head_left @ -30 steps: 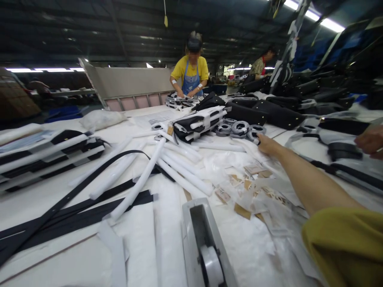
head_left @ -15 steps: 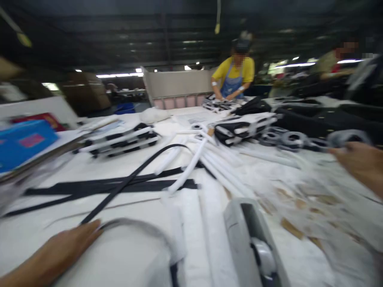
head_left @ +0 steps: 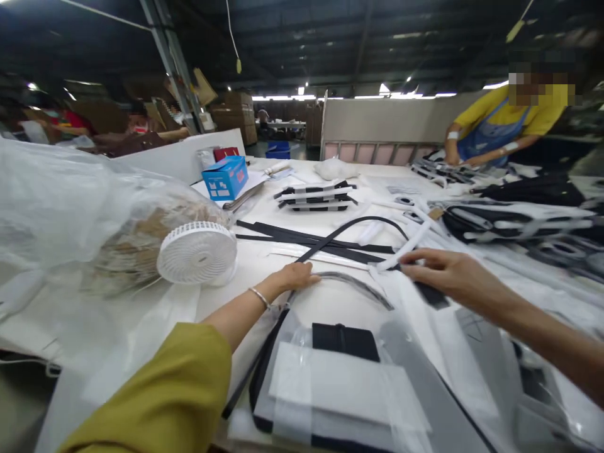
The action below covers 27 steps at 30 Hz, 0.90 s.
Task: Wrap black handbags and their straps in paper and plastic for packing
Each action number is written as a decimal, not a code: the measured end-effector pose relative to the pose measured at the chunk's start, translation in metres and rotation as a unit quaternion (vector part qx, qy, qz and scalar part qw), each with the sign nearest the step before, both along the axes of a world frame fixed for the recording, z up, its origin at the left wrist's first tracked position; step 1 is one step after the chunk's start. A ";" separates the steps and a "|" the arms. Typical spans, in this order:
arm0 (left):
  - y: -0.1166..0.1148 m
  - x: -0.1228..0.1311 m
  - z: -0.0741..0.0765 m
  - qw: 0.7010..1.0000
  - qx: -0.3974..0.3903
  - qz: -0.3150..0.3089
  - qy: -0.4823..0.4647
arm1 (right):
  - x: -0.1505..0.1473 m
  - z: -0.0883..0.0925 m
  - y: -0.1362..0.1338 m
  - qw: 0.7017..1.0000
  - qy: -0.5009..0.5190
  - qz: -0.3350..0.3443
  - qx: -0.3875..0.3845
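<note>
My left hand [head_left: 297, 277] is closed around a long black strap [head_left: 330, 236], which arches up and away from me over the table. Beside its fingers curves a grey, plastic-covered band [head_left: 358, 283]. Farther right, my right hand [head_left: 436, 270] has its fingertips pinched at a short black strip [head_left: 431, 294], partly hidden under the hand. A white tube [head_left: 410, 244] lies against these fingertips. Close to me is a grey-and-black bag-like piece [head_left: 410, 365] under clear plastic, with a white sheet [head_left: 340, 384] and a black rectangular patch [head_left: 346, 340] on it.
A white fan [head_left: 198, 255] stands left, before a large clear plastic bag [head_left: 108, 207] of scraps. Behind are a blue box [head_left: 225, 178] and a black-and-white bundle [head_left: 316, 196]. Flat black strips [head_left: 302, 239] lie mid-table. A co-worker in yellow [head_left: 509, 126] handles pieces at far right.
The view has swung left, bringing the fan and plastic bag in. My right hand has come inward from the far right to the black strip. My left hand still holds the strap.
</note>
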<state>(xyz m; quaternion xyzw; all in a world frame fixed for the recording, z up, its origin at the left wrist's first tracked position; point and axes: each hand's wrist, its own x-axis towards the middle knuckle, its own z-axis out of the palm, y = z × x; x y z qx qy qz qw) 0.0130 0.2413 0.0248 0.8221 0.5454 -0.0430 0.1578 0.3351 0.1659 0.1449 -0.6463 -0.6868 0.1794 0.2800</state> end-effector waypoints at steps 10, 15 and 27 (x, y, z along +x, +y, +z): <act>-0.017 -0.047 -0.010 0.983 0.003 0.026 -0.182 | -0.158 -0.082 0.025 0.950 -0.016 0.096 -0.297; -0.014 -0.035 -0.023 0.972 0.035 0.027 -0.229 | -0.161 -0.091 0.024 0.959 -0.213 0.175 -0.065; -0.015 -0.022 -0.036 0.968 0.094 -0.006 -0.234 | -0.145 -0.117 0.033 0.944 -0.284 0.167 -0.022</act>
